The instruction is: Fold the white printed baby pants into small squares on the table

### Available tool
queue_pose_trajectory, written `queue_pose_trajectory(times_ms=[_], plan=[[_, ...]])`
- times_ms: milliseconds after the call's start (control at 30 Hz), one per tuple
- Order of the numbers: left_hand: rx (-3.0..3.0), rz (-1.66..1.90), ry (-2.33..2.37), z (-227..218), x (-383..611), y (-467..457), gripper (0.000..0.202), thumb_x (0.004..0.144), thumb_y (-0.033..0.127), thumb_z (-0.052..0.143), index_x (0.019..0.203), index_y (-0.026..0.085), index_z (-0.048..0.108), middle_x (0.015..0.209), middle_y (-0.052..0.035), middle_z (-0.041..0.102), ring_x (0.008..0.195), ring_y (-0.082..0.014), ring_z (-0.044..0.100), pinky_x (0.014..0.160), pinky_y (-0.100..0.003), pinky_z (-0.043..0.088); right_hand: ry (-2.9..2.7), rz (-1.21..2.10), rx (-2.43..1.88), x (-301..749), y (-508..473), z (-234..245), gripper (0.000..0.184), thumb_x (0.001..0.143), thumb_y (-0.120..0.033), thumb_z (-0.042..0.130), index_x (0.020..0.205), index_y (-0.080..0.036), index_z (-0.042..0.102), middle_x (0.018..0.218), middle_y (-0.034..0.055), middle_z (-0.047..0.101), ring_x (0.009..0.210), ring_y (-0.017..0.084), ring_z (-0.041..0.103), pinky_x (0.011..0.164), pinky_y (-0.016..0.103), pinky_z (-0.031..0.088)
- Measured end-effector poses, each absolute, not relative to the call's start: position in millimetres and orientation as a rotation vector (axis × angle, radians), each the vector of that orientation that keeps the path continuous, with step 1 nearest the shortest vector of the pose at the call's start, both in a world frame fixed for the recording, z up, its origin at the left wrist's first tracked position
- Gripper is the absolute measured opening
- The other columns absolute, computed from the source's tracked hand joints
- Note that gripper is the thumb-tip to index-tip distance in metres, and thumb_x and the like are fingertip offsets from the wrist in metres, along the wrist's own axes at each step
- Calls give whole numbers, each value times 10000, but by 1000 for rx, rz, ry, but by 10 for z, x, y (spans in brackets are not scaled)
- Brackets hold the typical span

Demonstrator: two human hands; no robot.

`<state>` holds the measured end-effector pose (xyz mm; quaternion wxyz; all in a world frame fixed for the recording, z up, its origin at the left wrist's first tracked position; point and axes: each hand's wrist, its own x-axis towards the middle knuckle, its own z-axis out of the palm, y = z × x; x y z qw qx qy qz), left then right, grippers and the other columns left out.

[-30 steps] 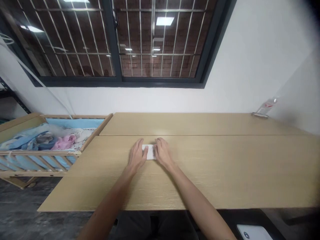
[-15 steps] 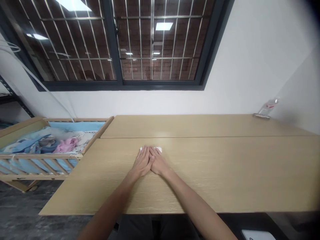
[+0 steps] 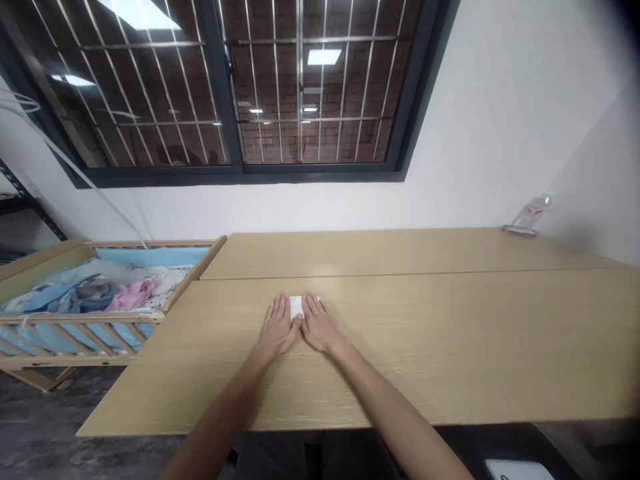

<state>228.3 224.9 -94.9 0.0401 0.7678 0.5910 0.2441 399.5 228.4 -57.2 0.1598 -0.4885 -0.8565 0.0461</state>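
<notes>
White folded cloth point(image 3: 297, 307) on wooden table point(image 3: 450, 353), touched from either side by my left hand point(image 3: 277, 328) and right hand point(image 3: 319, 325), both flat, open, not grasping.

White folded sheet point(image 3: 297, 307), pale oak-grain bench point(image 3: 425, 353), light wood crib point(image 3: 75, 318) with blue bedding point(image 3: 50, 300), pink garment point(image 3: 134, 295), dark grey window frame point(image 3: 320, 170), red brick wall point(image 3: 265, 87)

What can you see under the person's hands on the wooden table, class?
A small flat white item, cloth or paper, shows between the left hand and right hand. The hands cover part of it, so its full shape cannot be seen.
</notes>
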Motion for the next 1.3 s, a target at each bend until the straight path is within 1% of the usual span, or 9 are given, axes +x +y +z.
queue_pose_trajectory(times_ms=[167,333,433,533,667,767,900,1100,1300], plan=[[2357,770,1847,-978,2283,2244,761,1030,555,233,1610,69,157,1663,-237,234,1571,-320,150,1259,-539,205,-2394,165,-1477,4015,2295,-605,722,1035,-450,275,1591,10,256,1656,242,227,1572,331,154,1246,527,219],[2394,873,1786,-906,2245,2250,743,1026,548,280,1590,67,219,1664,-235,243,1571,-315,170,1251,-535,214,-2373,163,-1420,4090,2308,-589,756,1032,-504,313,1598,-8,240,1659,261,225,1568,343,166,1237,517,222],[2416,978,1694,-793,2173,2241,615,1020,515,362,1522,161,391,1627,-168,373,1520,-279,316,1224,-506,268,-2406,147,-1312,4183,2284,-492,790,997,-577,419,1584,-62,305,1664,249,227,1557,366,171,1224,521,224],[2408,933,1644,-714,2102,2214,456,1001,491,444,1356,236,575,1476,-106,573,1390,-249,487,1173,-478,331,-2438,190,-1251,4267,2261,-410,767,956,-582,516,1543,-105,390,1614,235,343,1493,358,304,1193,499,273],[2444,835,1606,-701,2056,2179,517,898,465,613,1360,238,569,1459,-104,594,1369,-273,508,1149,-487,343,-2439,262,-1279,4309,2272,-405,831,918,-595,566,1566,-122,349,1592,214,396,1448,361,360,1165,508,297],[2470,797,1591,-718,2038,2187,602,807,275,644,1396,225,530,1497,-109,560,1387,-272,495,1162,-490,323,-2429,260,-1314,4297,2310,-438,792,910,-492,584,1569,-122,347,1604,197,390,1451,363,351,1159,508,298],[2476,842,1585,-744,2018,2232,603,767,101,550,1359,216,552,1470,-103,586,1377,-239,510,1158,-474,328,-2388,206,-1326,4262,2371,-458,687,891,-337,552,1532,-131,417,1561,169,466,1404,330,417,1150,476,310],[2476,978,1598,-772,2005,2269,415,894,97,470,1237,246,649,1460,-91,577,1390,-238,479,1153,-472,326,-2333,158,-1341,4215,2403,-474,626,824,-252,573,1440,-150,525,1495,153,538,1337,314,490,1131,441,344],[2402,1130,1617,-736,2023,2265,368,945,143,474,1227,271,673,1243,-97,655,1217,-254,576,1084,-456,380,-2304,140,-1307,4206,2418,-495,546,811,-171,562,1356,-173,578,1428,163,562,1282,302,518,1103,429,374]])
